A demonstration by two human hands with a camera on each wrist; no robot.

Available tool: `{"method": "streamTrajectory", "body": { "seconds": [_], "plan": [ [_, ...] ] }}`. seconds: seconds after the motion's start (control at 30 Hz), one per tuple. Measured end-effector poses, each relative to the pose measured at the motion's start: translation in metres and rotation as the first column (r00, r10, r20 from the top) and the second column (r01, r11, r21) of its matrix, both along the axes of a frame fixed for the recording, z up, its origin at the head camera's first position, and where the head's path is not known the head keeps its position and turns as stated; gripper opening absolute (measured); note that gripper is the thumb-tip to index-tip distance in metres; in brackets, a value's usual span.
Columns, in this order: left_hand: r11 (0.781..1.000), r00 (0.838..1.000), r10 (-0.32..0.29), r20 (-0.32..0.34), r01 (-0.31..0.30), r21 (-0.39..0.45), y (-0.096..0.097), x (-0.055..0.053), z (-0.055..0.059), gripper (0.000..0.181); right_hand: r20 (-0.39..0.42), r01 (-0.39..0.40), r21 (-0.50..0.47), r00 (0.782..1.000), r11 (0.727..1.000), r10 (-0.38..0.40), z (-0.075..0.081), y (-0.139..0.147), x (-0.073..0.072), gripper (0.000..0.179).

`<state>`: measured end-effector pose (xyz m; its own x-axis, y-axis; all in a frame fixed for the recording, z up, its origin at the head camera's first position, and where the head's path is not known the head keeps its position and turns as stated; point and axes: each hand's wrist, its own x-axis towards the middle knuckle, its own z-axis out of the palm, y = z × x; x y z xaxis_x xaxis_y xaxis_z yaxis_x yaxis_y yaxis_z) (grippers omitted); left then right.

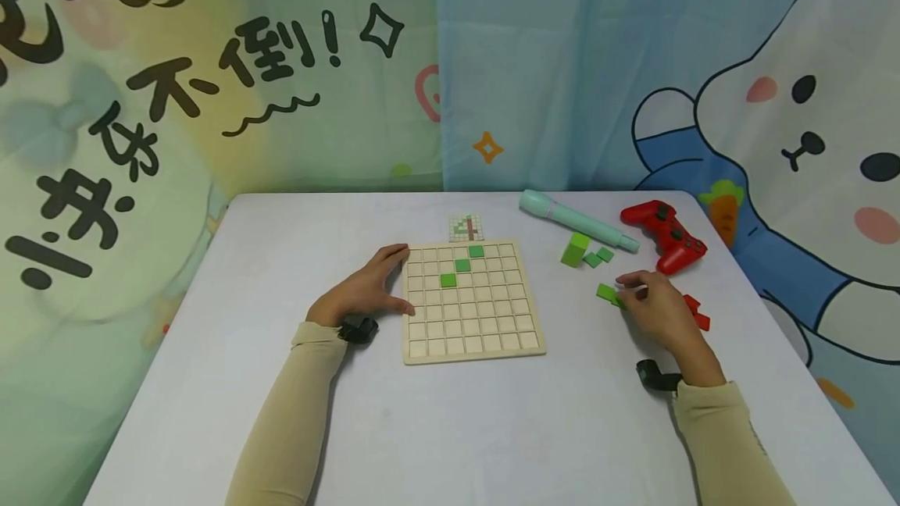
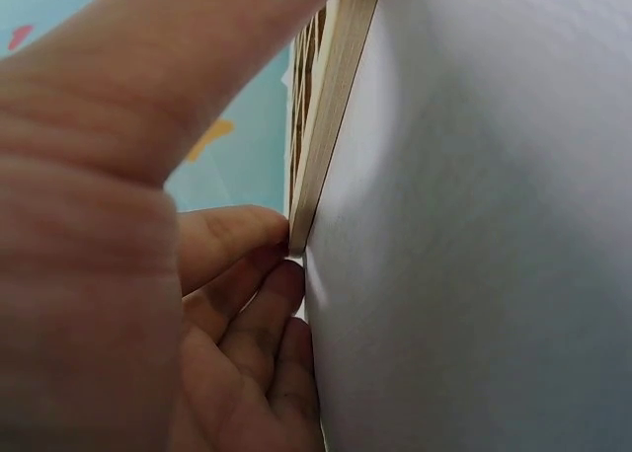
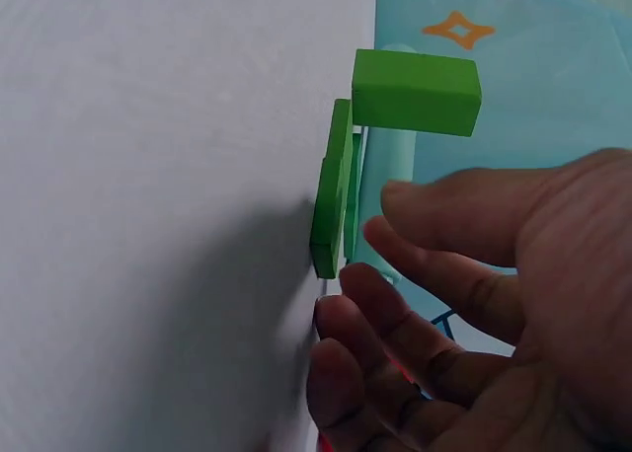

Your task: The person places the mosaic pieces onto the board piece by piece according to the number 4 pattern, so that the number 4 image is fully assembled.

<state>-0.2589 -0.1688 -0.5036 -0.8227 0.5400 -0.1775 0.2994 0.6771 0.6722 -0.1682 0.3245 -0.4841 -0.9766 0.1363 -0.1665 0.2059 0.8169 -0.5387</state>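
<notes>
Head view: across the white desk [image 1: 464, 428], your left grip [image 1: 362, 287] spans the left edge of a wooden grid board [image 1: 485, 311], thumb and fingers spread and touching it. Three green square tiles [image 1: 462, 265] run diagonally on its squares. A pattern card [image 1: 466, 228] lies just beyond the far edge. At right, your right grip [image 1: 657, 315] reaches over loose green tiles [image 1: 606, 292], near a red game controller [image 1: 663, 236].

Left wrist view: your fingertips meet the board's corner.

Right wrist view: your thumb and fingers stand apart, holding nothing, beside the loose tiles; whether a fingertip touches one, you cannot tell.
</notes>
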Motion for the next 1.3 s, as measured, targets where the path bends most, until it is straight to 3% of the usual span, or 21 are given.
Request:
{"method": "streamTrajectory", "body": {
  "seconds": [0.4, 0.67, 1.03, 1.3],
  "plan": [
    [1.0, 1.0, -0.005, -0.015, 0.005, 0.008, -0.001, 0.001, 0.001, 0.12, 0.099, -0.068, 0.016, 0.993, 0.998, 0.066, 0.005, 0.007, 0.001, 0.051],
    [1.0, 1.0, -0.004, -0.024, 0.004, 0.01, -0.003, 0.001, 0.0, 0.12, 0.057, -0.088, 0.061, 0.995, 0.994, 0.084, 0.003, 0.009, 0.001, 0.044],
    [1.0, 1.0, 0.006, -0.004, -0.006, 0.012, -0.002, 0.001, -0.002, 0.12, 0.061, -0.09, 0.085, 0.994, 0.992, 0.085, 0.0, 0.012, 0.001, 0.042],
    [1.0, 1.0, 0.018, 0.019, -0.019, 0.022, -0.002, 0.002, 0.0, 0.119, 0.026, -0.133, 0.084, 0.991, 0.988, 0.132, 0.014, 0.013, 0.005, 0.038]
  ]
}}
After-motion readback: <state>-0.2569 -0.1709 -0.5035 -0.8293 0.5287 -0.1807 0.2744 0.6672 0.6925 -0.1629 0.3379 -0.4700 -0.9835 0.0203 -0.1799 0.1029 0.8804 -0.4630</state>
